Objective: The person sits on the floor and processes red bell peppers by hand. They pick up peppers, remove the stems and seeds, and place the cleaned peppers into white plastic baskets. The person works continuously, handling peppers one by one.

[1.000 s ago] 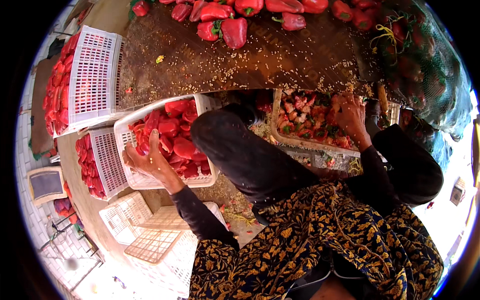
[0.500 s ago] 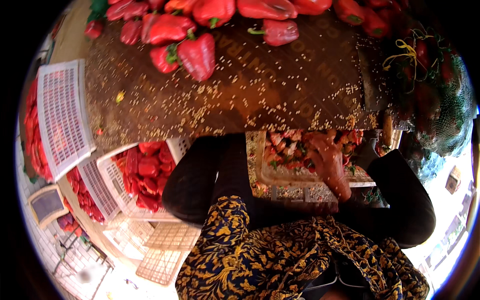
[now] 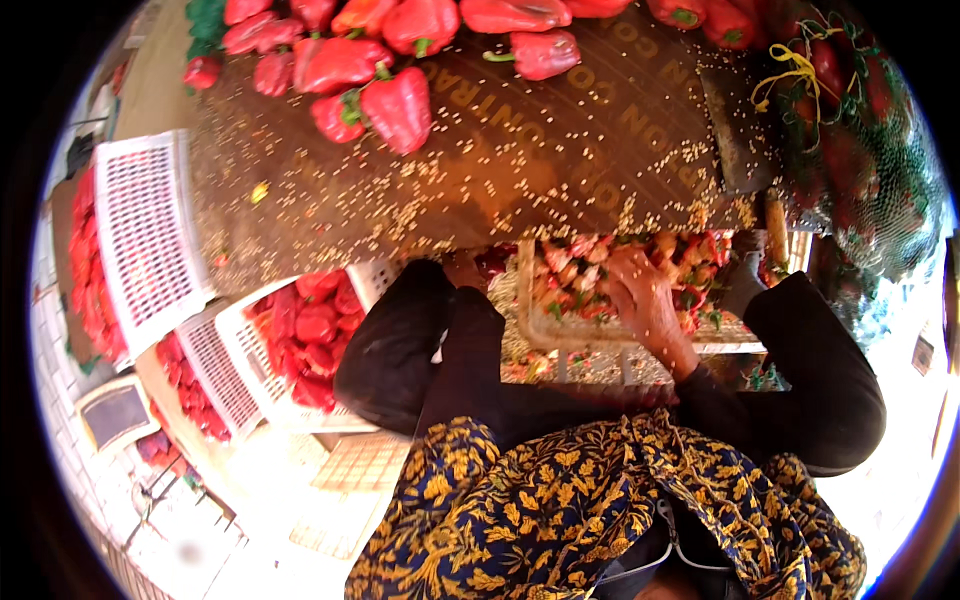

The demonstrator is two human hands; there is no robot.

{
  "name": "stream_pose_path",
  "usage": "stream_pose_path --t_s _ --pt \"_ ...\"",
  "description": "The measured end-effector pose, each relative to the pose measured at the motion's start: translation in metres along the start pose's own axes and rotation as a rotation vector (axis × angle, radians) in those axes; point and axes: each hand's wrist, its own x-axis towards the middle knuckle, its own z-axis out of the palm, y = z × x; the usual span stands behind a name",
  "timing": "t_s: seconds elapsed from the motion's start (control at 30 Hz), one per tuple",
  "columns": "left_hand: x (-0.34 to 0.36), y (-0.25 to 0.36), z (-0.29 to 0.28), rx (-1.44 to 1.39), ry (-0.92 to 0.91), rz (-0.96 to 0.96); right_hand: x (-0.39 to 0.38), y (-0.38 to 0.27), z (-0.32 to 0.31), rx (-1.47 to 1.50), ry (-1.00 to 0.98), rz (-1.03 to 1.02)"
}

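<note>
2 grips unclear: l hand point(image 3: 464, 268) partly hid by tbl point(image 3: 480, 190), r hand point(image 3: 642, 297) over scraps point(image 3: 572, 268)

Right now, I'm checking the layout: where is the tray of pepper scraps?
In the head view, the tray of pepper scraps sits right of centre, below the near edge of the brown board, with the right hand over it.

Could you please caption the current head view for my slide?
Right hand over a tray of pepper scraps, near a seed-strewn table with red peppers.
</note>
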Motion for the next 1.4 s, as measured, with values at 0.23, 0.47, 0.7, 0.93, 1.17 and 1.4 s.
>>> stream_pose_path --t_s 0.23,0.47,0.7,0.93,1.17,1.4 --pt "-0.139 0.091 0.007 -0.345 -0.18 0.055 -0.009 -0.027 -0.007 0.109 0.062 -0.155" --pt "-0.236 0.08 0.058 -0.443 -0.499 0.019 -0.046 -0.033 -0.041 0.557 -0.088 0.047" --pt "-0.258 0.078 0.114 -0.586 -0.63 -0.209 -0.065 -0.032 -0.073 0.724 -0.2 -0.025" --pt "-0.245 0.029 0.139 -0.406 -0.519 -0.175 -0.063 -0.003 -0.043 0.558 0.217 0.298" --pt "-0.26 0.052 0.153 -0.028 -0.58 0.372 -0.057 0.021 -0.026 1.481 0.192 0.612" --pt "-0.248 0.068 0.15 -0.372 -0.534 0.001 -0.032 0.001 -0.02 0.928 0.373 0.22"
